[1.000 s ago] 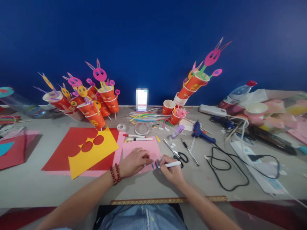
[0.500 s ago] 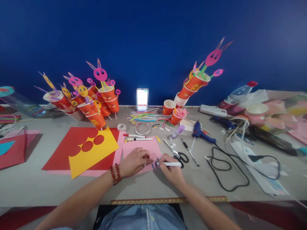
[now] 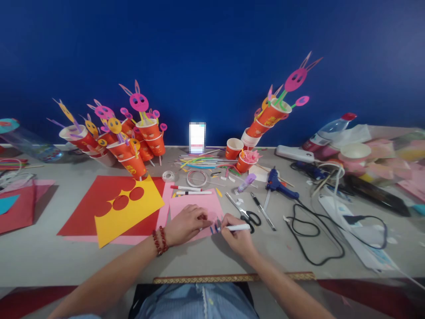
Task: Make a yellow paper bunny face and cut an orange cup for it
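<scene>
The white marker (image 3: 239, 227) is gripped in the right hand (image 3: 238, 237) by the pink paper (image 3: 191, 203), long axis nearly side to side, writing end toward the left hand (image 3: 186, 226), which rests on the paper, whether pinching anything I cannot tell. Beyond, red cups (image 3: 155, 145) hold eared paper faces (image 3: 138, 102), another cup (image 3: 245, 167) holds something pink and frilly (image 3: 251, 156), all on a grey tabletop (image 3: 133, 268) before a blue wall (image 3: 212, 57)

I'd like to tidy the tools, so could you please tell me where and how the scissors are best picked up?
Probably by the black handle loops, from the near right: the scissors lie flat, loops nearer the right hand, blades pointing away.
</scene>
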`<state>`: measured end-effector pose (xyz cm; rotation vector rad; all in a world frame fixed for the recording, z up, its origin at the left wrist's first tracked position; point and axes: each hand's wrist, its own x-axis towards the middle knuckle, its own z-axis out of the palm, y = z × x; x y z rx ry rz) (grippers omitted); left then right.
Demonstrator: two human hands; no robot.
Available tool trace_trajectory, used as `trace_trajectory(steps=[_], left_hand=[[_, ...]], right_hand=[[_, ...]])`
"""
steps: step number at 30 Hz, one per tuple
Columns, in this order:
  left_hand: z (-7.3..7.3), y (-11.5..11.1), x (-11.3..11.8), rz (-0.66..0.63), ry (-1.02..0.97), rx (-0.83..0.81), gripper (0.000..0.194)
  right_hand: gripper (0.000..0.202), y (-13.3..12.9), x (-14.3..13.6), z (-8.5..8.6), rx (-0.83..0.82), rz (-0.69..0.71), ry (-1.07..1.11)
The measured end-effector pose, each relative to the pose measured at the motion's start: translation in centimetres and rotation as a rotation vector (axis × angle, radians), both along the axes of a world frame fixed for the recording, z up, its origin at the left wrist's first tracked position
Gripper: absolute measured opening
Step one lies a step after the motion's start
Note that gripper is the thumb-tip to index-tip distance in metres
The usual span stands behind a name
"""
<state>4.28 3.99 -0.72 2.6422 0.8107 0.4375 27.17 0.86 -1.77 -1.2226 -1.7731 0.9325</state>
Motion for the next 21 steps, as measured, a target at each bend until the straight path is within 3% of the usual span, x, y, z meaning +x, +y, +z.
trace_trajectory(steps=[21], left_hand=[[-0.05, -0.01, -0.03, 0.003, -0.010, 0.003, 0.033]], right_hand=[[0.018, -0.08, 0.29, -0.63, 0.020, 0.029, 0.002]])
